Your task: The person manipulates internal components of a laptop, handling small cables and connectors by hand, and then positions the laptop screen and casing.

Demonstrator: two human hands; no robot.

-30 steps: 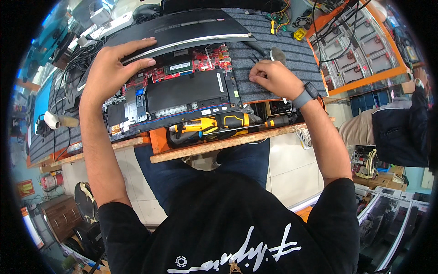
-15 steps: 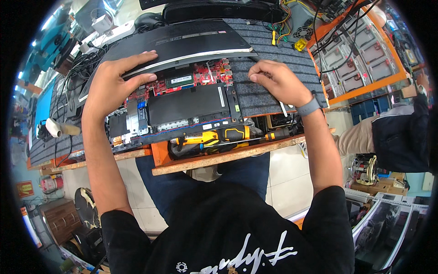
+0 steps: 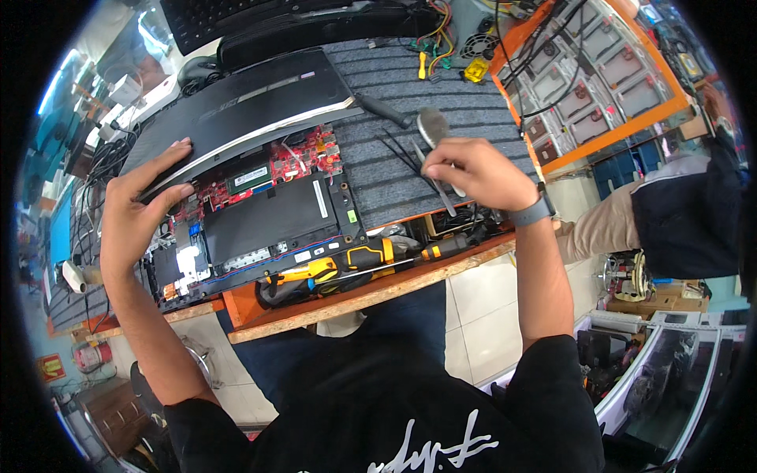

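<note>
An opened laptop base (image 3: 260, 225) lies on the ribbed grey mat, its red circuit board (image 3: 300, 160), memory stick and black battery exposed. A black cover panel (image 3: 252, 91) with a silver edge lies tilted across its far part. My left hand (image 3: 142, 201) is closed on the panel's left near edge, fingers on top and thumb at the edge. To the right, my right hand (image 3: 477, 169) is closed around the middle of a brush (image 3: 432, 126); grey bristles show above the fingers, a pale handle end below. Beside it lie dark tweezers (image 3: 398, 152) and a thin metal tool (image 3: 445, 199).
A black-handled tool (image 3: 382, 110) lies beside the panel's corner. Below the laptop, an open drawer (image 3: 292, 323) holds yellow-and-black tools. Colourful cables (image 3: 441, 31) and a small fan (image 3: 477, 47) are at the back; an orange-framed case (image 3: 587, 102) stands right. Another person's leg (image 3: 603, 221) is farther right.
The view has shifted, so the laptop appears farther left and lower. My right hand has drawn away from the laptop; the brush and tweezers now show. My left hand stays on the panel.
</note>
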